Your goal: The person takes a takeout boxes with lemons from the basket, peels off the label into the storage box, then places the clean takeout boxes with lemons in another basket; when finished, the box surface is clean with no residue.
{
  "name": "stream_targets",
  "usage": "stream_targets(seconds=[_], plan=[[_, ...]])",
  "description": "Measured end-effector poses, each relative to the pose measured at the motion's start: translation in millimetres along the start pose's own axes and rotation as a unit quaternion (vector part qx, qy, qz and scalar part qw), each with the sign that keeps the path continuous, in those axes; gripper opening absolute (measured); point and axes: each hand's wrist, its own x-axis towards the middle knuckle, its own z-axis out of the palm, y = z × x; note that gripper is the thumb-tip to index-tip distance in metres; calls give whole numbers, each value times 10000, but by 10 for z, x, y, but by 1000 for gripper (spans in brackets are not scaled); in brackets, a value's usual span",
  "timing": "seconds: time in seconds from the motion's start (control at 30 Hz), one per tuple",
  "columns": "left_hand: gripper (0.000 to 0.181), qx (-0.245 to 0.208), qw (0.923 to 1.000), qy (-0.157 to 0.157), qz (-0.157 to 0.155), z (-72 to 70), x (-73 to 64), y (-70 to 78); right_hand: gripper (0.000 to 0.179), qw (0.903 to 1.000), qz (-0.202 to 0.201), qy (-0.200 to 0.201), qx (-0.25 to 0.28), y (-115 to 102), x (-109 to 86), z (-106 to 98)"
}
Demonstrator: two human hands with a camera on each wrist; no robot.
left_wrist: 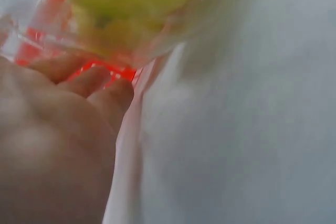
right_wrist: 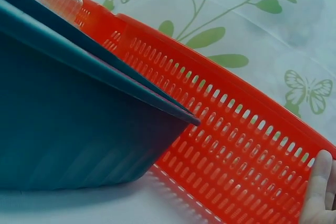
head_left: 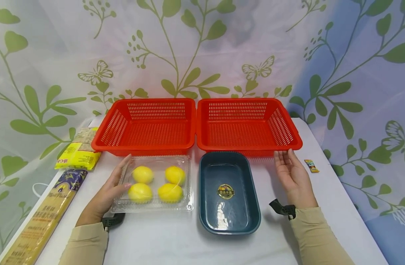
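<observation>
My left hand (head_left: 104,195) grips the left side of a clear plastic box (head_left: 186,162), its thumb over the top and fingers along the side. Several yellow lemons (head_left: 140,192) show inside the box; in the left wrist view they are blurred above the fingers (left_wrist: 113,100). At the front right corner of the right-hand red basket (head_left: 245,150), my right hand (head_left: 296,180) has its palm turned up and fingertips at the rim. The right wrist view shows that hand (right_wrist: 320,192) against the basket's slotted wall (right_wrist: 231,129). Between the hands stands a dark blue tray (head_left: 207,221).
A second red basket (head_left: 143,150) stands behind the plastic box, side by side with the other. At left lie a yellow food packet (head_left: 81,149) and a long pasta packet (head_left: 45,217). A small packet (head_left: 311,166) lies right of my right hand. A patterned curtain (head_left: 249,44) hangs behind.
</observation>
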Motion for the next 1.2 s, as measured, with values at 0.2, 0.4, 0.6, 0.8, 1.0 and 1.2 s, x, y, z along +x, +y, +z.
stream_targets(seconds=[0.2, 0.4, 0.6, 0.8, 1.0, 1.2], plan=[[79, -477, 9986, 82, -222, 83, 19, 59, 57, 10000, 6, -8, 13, 4, -6, -5], [80, -1523, 9844, 577, -661, 215, 16, 152, 57, 10000, 4, 4, 23, -11, 1, -15], [78, -2825, 9487, 1165, -813, 260, -105, 253, 56, 10000, 22, -3, -20, -2, 3, -26], [77, -4291, 8875, 1618, -461, 252, -287, 423, 61, 9999, 44, -94, -30, 7, 9, -25], [79, -3948, 9061, 1517, -119, 295, -436, 735, 58, 10000, 48, -58, -4, 10, 18, -21], [79, -3387, 9346, 1068, -184, 458, -276, 1182, 54, 10000, 45, -68, 18, 19, 34, -24]])
